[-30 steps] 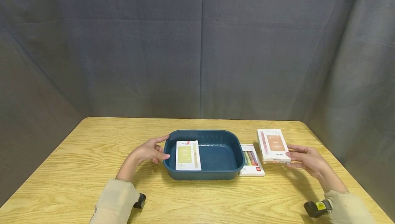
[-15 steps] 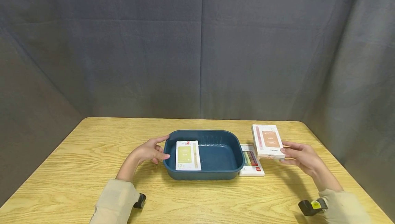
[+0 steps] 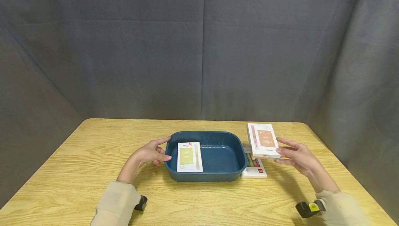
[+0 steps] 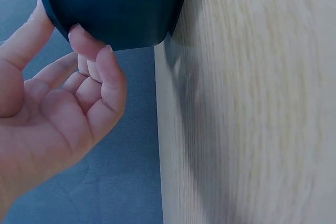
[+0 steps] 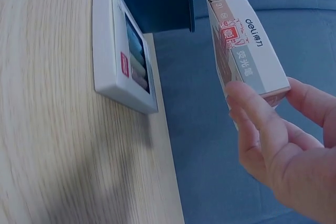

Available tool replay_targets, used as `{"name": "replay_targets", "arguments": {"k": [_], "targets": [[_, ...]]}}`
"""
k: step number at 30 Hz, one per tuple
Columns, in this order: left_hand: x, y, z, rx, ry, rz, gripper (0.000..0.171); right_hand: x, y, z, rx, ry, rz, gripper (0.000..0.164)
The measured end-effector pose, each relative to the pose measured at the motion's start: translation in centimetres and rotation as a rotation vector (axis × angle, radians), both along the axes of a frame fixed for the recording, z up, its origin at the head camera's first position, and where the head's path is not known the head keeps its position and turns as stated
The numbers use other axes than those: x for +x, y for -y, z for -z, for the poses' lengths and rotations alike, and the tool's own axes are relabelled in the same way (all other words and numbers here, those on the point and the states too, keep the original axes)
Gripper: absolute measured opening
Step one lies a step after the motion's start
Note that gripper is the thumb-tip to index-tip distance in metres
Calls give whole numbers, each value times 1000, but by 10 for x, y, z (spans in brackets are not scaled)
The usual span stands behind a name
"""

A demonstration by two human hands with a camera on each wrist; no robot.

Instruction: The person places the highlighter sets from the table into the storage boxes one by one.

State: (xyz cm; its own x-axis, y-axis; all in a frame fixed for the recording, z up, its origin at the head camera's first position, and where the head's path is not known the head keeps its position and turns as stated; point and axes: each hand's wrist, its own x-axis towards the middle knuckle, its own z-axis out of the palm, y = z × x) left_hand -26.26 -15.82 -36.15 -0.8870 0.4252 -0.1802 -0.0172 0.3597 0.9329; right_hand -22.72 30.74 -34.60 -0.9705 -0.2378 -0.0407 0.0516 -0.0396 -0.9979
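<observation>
In the head view, my right hand holds a white highlighter box with an orange panel by its right side, raised off the table. Its printed end also shows in the right wrist view, gripped between thumb and fingers. My left hand holds the left end of a dark blue plastic basin, thumb and index finger on its rim. The left wrist view shows the other fingers curled beneath. A similar white box with a green panel lies inside the basin's left part.
Against the basin's right side lies a white windowed box of coloured pens, partly hidden beneath the raised highlighter box. The wood-grain table ends before a grey cloth backdrop.
My right hand has carried the highlighter box leftward and slightly farther back, so it now covers part of the windowed box. The left hand and the basin have stayed in place.
</observation>
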Motion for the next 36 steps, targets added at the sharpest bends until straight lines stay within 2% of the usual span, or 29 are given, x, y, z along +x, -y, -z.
{"name": "replay_targets", "arguments": {"k": [13, 36], "targets": [[0, 0, 0, 1, 8, -4, 76, 0, 15, -5, 36, 12, -48, 73], [0, 1, 0, 2, 8, 6, 76, 0, 52, -4, 31, -8, -163, 68]]}}
